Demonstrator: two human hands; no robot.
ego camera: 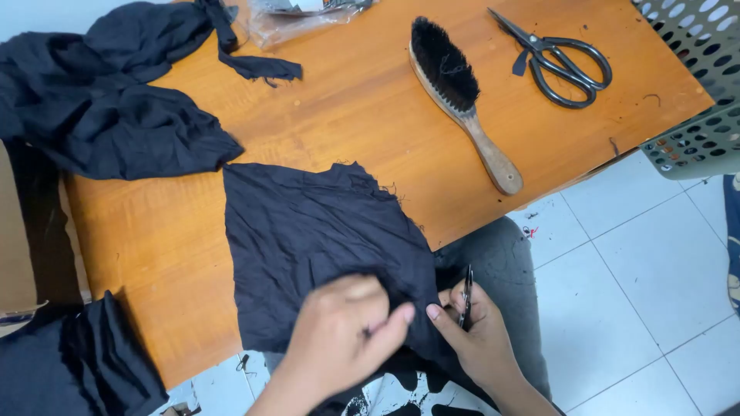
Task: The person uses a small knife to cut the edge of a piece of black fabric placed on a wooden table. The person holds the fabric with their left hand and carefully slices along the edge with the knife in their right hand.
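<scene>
A dark navy piece of fabric [308,231] lies on the wooden table [347,108] and hangs over its near edge. My left hand [339,331] pinches the cloth at that edge, fingers closed on it. My right hand [474,335] is just to the right, its thumb touching the cloth, and it grips a small pair of black snips [467,293] that point upward. The two hands almost touch.
A wooden brush with black bristles [459,92] and large black scissors [559,58] lie at the far right of the table. More dark fabric [108,100] is piled at the far left and lower left [69,370]. A perforated grey basket [697,77] stands at the right. A clear plastic bag [297,15] lies at the far edge.
</scene>
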